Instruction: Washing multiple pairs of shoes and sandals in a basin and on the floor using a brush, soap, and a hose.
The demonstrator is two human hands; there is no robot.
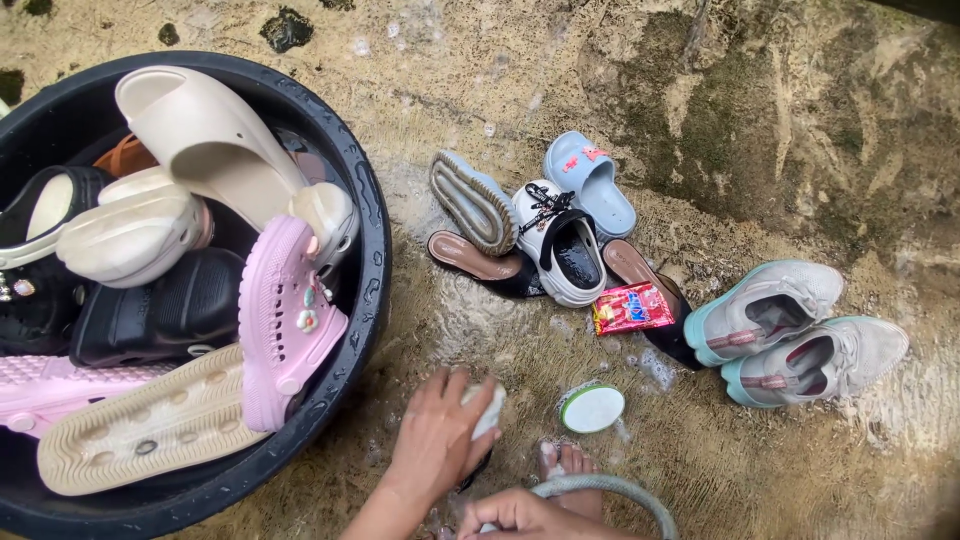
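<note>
Left hand [437, 440]: you clasp a pale shoe [488, 410], mostly hidden under your palm, on the wet ground just beside the black tub [372, 240].
Right hand [520, 517]: cut off by the frame's bottom edge; fingers curled, and whether they hold the grey hose [615, 488] is hard to tell.

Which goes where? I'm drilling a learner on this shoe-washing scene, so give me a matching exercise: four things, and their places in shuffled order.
Things:
1. pink clog
2. pair of sneakers
3. round white lid
4. red sachet

Places:
A. on the ground, far right
B. leaning over the black basin rim
C. beside the dark sandal
D. near the left hand

Pairs: 1-B, 2-A, 3-D, 4-C
</note>
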